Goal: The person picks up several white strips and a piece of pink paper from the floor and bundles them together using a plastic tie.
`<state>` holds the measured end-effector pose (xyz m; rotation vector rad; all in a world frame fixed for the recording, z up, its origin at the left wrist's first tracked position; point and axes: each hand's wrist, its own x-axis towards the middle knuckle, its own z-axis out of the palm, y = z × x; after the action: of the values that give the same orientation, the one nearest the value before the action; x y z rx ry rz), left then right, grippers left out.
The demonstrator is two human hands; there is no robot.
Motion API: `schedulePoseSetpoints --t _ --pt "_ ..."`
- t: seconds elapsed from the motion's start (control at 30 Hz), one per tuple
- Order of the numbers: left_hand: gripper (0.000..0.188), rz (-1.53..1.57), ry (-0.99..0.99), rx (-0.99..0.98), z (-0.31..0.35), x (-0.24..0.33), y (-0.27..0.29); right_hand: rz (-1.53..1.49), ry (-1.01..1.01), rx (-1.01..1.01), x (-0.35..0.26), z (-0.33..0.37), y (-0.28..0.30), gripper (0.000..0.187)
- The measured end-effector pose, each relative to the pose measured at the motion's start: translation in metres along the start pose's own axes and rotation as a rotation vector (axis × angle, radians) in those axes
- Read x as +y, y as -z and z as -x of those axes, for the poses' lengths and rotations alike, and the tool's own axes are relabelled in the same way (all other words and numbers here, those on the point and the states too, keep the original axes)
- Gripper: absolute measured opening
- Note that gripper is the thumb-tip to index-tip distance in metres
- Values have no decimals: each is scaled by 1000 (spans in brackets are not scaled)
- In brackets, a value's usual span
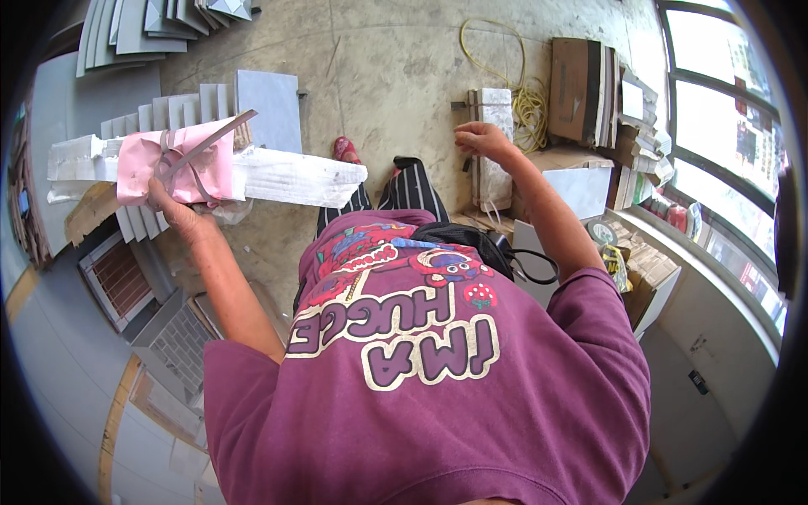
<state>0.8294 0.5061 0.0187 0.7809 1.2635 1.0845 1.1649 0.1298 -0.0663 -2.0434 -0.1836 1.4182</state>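
Note:
My left hand (168, 202) is closed on a long flat bundle at the left. White foam (295, 177) wraps the bundle, and a pink sheet (206, 156) goes around its middle. A grey-brown strap (178, 164) ties the sheet, its loose end sticking up to the right. My fingers grip the near edge of the pink part; some are hidden beneath it. My right hand (481, 140) hangs out ahead on the right, fingers loosely bent and nothing visible in them. Below it on the floor lies a similar white-wrapped bundle (492, 181) with dark straps; whether they touch, I cannot tell.
Grey panels (268, 109) lean in rows at the left, with more panels (139, 34) at the far left. A yellow hose (530, 118) lies coiled beside a brown carton (576, 93) and stacked boards. Windows (715, 93) line the right. My shoe (346, 151) stands on the concrete floor.

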Motion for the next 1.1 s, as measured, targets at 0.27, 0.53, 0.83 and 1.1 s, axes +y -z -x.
schedulePoseSetpoints --t 0.27,0.53,0.83,1.1 --pt "68 -41 -24 33 27 7 -32 123 28 -82 -20 -40 40 36" --pt "63 -17 -120 180 38 0 -63 213 67 -151 -64 -110 106 33" --pt "67 92 -141 382 45 -7 -64 375 95 -215 -135 -172 116 33" --pt "65 102 -106 533 27 -19 -32 487 198 -321 -190 -201 82 31"
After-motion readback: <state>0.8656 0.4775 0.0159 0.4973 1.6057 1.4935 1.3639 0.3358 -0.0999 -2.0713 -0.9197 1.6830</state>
